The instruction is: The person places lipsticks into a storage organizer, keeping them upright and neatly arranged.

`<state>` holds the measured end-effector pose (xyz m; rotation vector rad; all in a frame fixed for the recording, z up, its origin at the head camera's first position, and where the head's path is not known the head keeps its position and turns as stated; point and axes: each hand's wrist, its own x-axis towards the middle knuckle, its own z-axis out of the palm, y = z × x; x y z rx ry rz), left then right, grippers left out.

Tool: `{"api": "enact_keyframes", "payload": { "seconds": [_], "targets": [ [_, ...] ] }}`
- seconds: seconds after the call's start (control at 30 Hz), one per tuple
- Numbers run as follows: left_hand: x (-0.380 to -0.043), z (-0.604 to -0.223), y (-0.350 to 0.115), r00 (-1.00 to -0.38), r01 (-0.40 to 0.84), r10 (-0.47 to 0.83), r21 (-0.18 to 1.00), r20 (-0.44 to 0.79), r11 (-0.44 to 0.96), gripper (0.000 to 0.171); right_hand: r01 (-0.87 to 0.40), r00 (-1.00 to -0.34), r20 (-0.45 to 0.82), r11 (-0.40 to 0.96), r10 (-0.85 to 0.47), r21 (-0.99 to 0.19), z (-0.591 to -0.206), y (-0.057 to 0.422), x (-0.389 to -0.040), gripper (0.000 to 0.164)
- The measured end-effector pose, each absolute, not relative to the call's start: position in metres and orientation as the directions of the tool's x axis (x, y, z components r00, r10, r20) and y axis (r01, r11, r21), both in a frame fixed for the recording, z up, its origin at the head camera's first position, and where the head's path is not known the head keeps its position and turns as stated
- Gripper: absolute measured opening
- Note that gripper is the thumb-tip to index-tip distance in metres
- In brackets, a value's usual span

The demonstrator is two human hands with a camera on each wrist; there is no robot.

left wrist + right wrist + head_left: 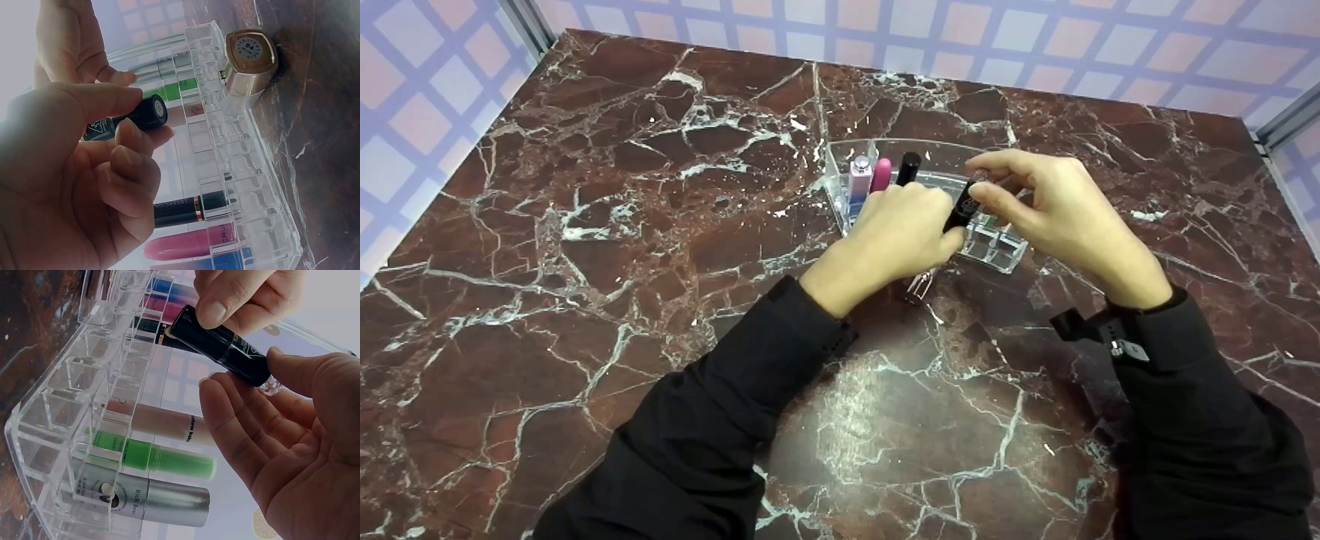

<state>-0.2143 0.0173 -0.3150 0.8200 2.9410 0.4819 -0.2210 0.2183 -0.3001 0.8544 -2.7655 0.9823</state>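
Observation:
Over a clear acrylic organizer (1005, 259), a black lipstick tube (222, 346) with a clear faceted end is held tilted between both hands. My left hand (896, 229) pinches its plain black end, thumb on one side and fingers on the other. At the faceted end, my right hand (1054, 202) has its thumb and index finger on the tube, the other fingers spread loosely below. The left wrist view shows a round label on the tube's base. Behind my left hand stand a pink tube (881, 174), another black tube (910, 166) and a pale lilac tube (859, 176).
In the organizer's slots stand a green tube (169, 461), a silver tube (174, 500) and a beige tube (163, 419). A gold-toned lipstick (250, 56) is at the organizer's front. Everything rests on a dark red marbled table (622, 337), with a checkered wall (1035, 45) behind.

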Motion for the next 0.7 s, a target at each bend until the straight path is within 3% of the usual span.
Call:
{"api": "enact_keyframes", "payload": {
  "seconds": [0.7],
  "targets": [
    [-0.2192,-0.3174,0.0162,-0.877,0.477,0.469,0.323,0.105,0.818,0.023,-0.584,-0.812,0.338,0.649,-0.477,-0.487,-0.3004,0.2182,-0.2221,0.035]
  ]
}}
